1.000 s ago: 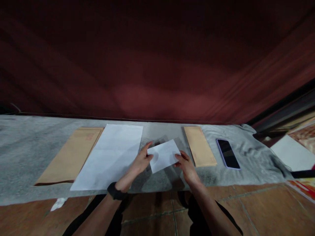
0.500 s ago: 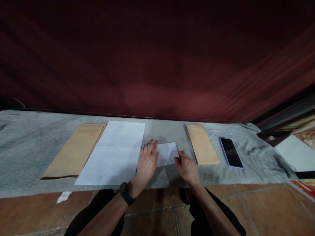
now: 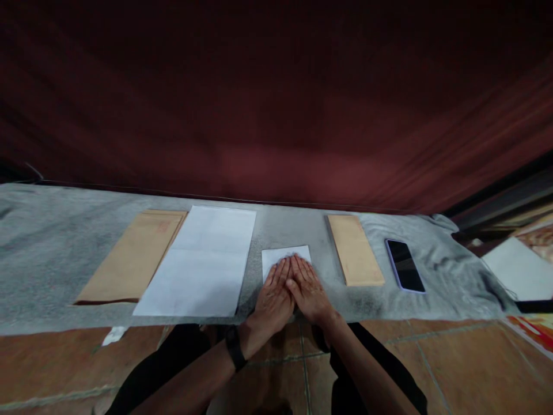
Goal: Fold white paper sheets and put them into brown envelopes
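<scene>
A small folded sheet of white paper [image 3: 271, 258] lies on the grey cloth in front of me, its lower part covered by both hands. My left hand [image 3: 276, 291] rests flat on it with the fingers stretched out. Beside it, touching, my right hand [image 3: 307, 288] also presses flat on the paper, fingers extended. Left of the hands is a stack of large white paper sheets [image 3: 201, 259], which slightly overlaps the large brown envelopes [image 3: 133, 253]. To the right lies a stack of smaller brown envelopes [image 3: 356, 251].
A phone with a purple case [image 3: 405, 266] lies right of the small envelopes. The grey cloth [image 3: 38, 253] covers the long surface, wrinkled at the right. A dark red curtain [image 3: 268, 115] hangs behind. A white scrap [image 3: 114, 335] is on the tiled floor [image 3: 470, 357].
My left hand has moved right and my right hand has come from the paper's right edge onto it. Both now lie side by side, flat on the folded paper.
</scene>
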Action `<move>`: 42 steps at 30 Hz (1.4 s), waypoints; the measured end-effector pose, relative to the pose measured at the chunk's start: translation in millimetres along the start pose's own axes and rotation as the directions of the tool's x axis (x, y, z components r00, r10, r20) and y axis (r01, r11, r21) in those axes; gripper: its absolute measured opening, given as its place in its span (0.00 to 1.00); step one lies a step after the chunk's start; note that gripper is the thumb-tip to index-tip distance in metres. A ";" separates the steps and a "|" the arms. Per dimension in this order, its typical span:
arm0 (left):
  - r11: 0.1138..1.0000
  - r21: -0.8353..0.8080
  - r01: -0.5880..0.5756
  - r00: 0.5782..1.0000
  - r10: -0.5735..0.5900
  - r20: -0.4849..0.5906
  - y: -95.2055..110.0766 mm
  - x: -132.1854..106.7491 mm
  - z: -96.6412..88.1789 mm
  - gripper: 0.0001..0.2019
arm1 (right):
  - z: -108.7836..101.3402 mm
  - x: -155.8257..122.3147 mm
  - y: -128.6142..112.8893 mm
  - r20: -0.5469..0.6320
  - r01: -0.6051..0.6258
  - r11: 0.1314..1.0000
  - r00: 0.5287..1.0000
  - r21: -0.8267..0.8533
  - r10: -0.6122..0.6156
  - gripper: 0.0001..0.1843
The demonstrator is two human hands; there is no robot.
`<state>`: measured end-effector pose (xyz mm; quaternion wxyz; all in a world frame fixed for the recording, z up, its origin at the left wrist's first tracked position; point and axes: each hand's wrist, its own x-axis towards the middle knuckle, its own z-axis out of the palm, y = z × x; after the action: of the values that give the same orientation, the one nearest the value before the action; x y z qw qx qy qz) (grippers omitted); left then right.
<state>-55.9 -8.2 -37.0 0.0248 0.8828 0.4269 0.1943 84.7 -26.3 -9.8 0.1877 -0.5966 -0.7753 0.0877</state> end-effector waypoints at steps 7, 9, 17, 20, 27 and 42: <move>0.997 0.023 0.072 0.997 -0.072 -0.001 -14.0 -7.5 -27.8 0.32 | 3.1 -9.0 11.6 -0.072 -0.018 0.989 0.997 -0.149 0.008 0.35; 0.995 0.025 0.096 0.995 -0.096 -0.004 -19.7 -7.5 -32.9 0.31 | 3.4 -11.2 14.1 -0.091 -0.028 0.987 0.996 -0.160 0.014 0.36; 0.978 0.034 0.204 0.978 -0.205 0.031 -38.8 -7.3 -41.7 0.29 | 1.3 -17.4 22.2 -0.139 -0.098 0.984 0.987 -0.151 0.077 0.34; 0.991 0.014 0.130 0.990 -0.131 0.050 -39.4 -4.9 -45.5 0.30 | -7.0 -11.6 23.5 -0.157 -0.182 0.980 0.973 -0.086 0.167 0.29; 0.990 -0.126 -0.064 0.989 0.080 0.122 -42.2 -0.5 -46.6 0.24 | -23.8 -2.0 22.2 -0.109 -0.298 0.952 0.947 0.065 0.304 0.21; 0.999 -0.020 -0.049 0.991 0.051 0.120 -14.4 25.6 -22.2 0.30 | -5.4 14.6 -6.7 -0.035 -0.065 0.994 0.997 0.090 0.069 0.31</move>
<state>-60.4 17.8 -11.3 0.0531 0.9030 0.4010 0.1447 77.7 -14.6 0.3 0.2255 -0.6150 -0.7465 0.1170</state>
